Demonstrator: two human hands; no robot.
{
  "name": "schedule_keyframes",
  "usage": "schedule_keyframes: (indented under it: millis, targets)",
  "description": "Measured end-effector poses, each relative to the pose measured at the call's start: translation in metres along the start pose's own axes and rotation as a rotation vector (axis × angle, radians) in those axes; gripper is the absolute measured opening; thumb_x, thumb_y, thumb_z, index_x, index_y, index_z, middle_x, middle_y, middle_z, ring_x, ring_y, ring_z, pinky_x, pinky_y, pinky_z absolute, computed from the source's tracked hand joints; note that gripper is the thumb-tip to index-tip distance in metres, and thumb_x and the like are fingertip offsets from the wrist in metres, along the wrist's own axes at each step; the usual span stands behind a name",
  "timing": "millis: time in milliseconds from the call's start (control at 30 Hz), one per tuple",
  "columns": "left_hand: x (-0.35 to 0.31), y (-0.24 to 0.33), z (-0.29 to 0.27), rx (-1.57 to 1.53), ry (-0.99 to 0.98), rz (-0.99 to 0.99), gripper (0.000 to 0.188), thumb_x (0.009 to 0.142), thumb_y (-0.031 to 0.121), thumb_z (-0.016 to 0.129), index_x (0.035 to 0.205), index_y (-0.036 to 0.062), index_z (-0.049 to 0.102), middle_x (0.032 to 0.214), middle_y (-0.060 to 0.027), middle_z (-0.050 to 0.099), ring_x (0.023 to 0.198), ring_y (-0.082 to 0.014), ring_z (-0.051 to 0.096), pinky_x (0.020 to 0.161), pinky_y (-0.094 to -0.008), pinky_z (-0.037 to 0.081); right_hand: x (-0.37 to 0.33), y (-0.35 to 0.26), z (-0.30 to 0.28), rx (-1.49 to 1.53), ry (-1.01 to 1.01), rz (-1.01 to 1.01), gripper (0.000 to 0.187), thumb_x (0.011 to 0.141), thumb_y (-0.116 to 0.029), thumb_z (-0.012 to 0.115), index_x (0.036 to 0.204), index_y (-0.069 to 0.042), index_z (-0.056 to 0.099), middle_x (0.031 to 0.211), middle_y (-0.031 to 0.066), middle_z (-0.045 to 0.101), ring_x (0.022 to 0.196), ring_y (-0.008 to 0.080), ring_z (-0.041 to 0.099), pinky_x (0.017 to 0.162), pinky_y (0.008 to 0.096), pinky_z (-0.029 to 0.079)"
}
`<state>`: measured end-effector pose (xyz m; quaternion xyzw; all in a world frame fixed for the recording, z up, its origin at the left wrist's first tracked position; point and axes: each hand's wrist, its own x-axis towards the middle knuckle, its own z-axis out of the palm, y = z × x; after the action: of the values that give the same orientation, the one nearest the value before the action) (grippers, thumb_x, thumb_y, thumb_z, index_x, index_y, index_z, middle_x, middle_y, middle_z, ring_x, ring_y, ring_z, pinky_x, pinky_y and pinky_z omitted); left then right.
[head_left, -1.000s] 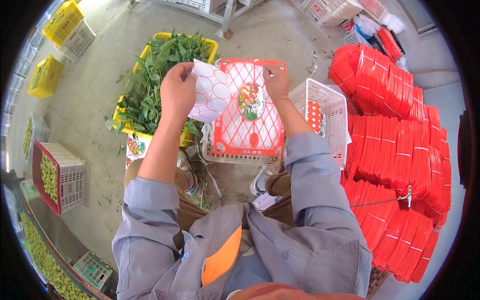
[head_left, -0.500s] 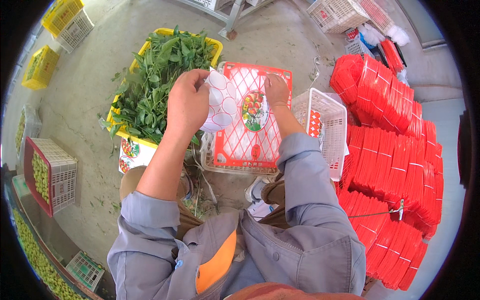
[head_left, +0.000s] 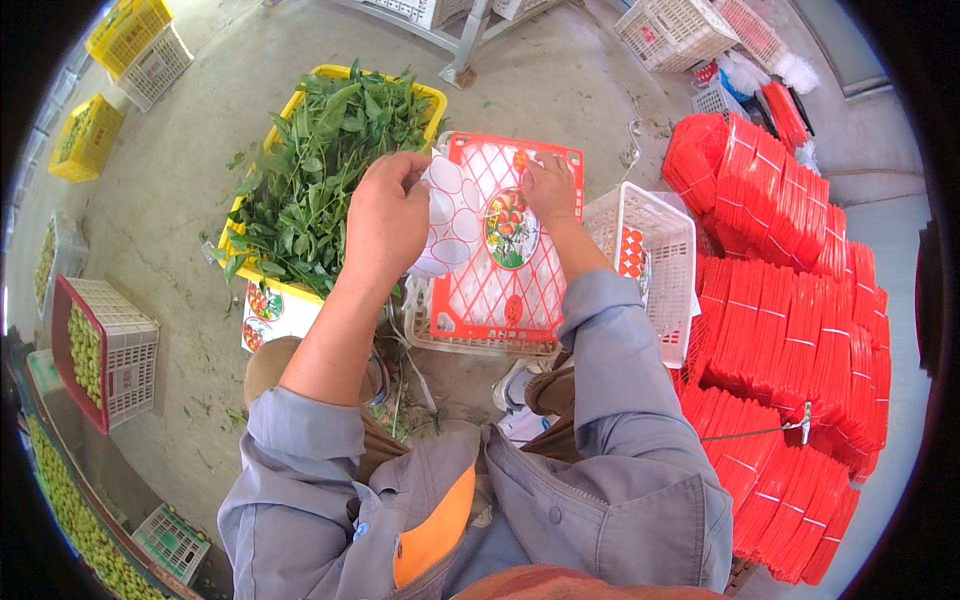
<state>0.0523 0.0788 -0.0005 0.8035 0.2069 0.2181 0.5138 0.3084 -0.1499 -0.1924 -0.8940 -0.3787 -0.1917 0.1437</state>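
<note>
My left hand [head_left: 388, 215] is closed on the upper edge of a white sticker sheet [head_left: 450, 228] with rows of red-edged circles. It holds the sheet over the left side of a red lattice crate lid [head_left: 545, 325]. Over the lid's far right part is my right hand [head_left: 553, 187], fingers loosely bent and apart, with nothing visible in them. Beside its fingertips shows a small red oval sticker [head_left: 520, 162]. A larger oval fruit-picture label [head_left: 511, 228] lies mid-lid, with another small red sticker [head_left: 514, 312] nearer me. Under the lid is a white crate [head_left: 425, 335] with whitish contents.
On the left, a yellow crate [head_left: 437, 110] overflows with leafy green stems [head_left: 320, 180]. A white basket [head_left: 678, 270] with a red-dotted sheet [head_left: 632, 252] stands right, near bundled red lattice stacks [head_left: 770, 320]. Crates of green fruit [head_left: 85, 350] sit far left.
My right hand has shifted slightly left and its fingers have spread; the small red sticker at the lid's far end now shows clearly. My left hand still holds the sheet.
</note>
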Motion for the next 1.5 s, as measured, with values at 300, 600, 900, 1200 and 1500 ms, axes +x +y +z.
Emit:
schedule_keyframes:
  millis: [300,600,900,1200,1500]
  targets:
    - [0.006,0.001,-0.005,-0.009,0.025,0.007,0.028,0.087,0.005,0.06,0.113,-0.0006,0.07,0.105,-0.0182,0.07,0.096,-0.0335,0.067,0.087,-0.0402,0.053,0.002,-0.016,-0.043,0.022,-0.178,-0.013,0.047,0.097,-0.025,0.061,0.141,-0.007,0.057,0.143,0.0142,0.059,0.135,0.0349,0.053,0.114,0.0529,0.037]
    - [0.014,0.002,-0.027,-0.098,0.147,-0.012,0.027,0.087,0.008,0.063,0.112,0.001,0.073,0.1,-0.0168,0.074,0.09,-0.0301,0.071,0.083,-0.0385,0.054,-0.174,-0.113,-0.162,-0.06,-0.74,0.04,0.097,0.074,-0.041,0.085,0.154,-0.011,0.041,0.152,0.0258,0.044,0.14,0.0463,0.043,0.115,0.0514,0.041]
    - [0.014,-0.019,-0.054,-0.102,0.254,-0.016,0.031,0.086,0.011,0.063,0.114,0.0026,0.073,0.102,-0.0157,0.076,0.094,-0.0291,0.072,0.086,-0.038,0.055,-0.179,-0.089,-0.191,0.131,-0.697,0.101,0.096,0.073,-0.035,0.089,0.156,-0.018,0.042,0.149,0.0176,0.049,0.139,0.0408,0.043,0.117,0.0495,0.04]
    - [0.014,-0.023,-0.074,-0.196,0.232,-0.136,0.032,0.089,0.007,0.065,0.12,0.003,0.072,0.102,-0.0057,0.072,0.091,-0.015,0.066,0.083,-0.0307,0.051,-0.156,-0.056,-0.269,0.537,-0.34,0.247,0.047,0.089,-0.018,0.078,0.133,-0.005,0.067,0.127,0.0129,0.065,0.12,0.0248,0.061,0.106,0.0341,0.046]
    - [0.003,-0.006,-0.059,-0.038,0.241,0.301,0.036,0.09,0.001,0.056,0.12,0.0099,0.072,0.101,-0.0143,0.064,0.098,-0.0305,0.063,0.089,-0.0374,0.05,-0.128,-0.042,-0.308,0.867,0.201,0.607,0.034,0.098,-0.01,0.069,0.13,0.002,0.068,0.11,0.0047,0.069,0.103,0.0114,0.062,0.093,0.0269,0.049]
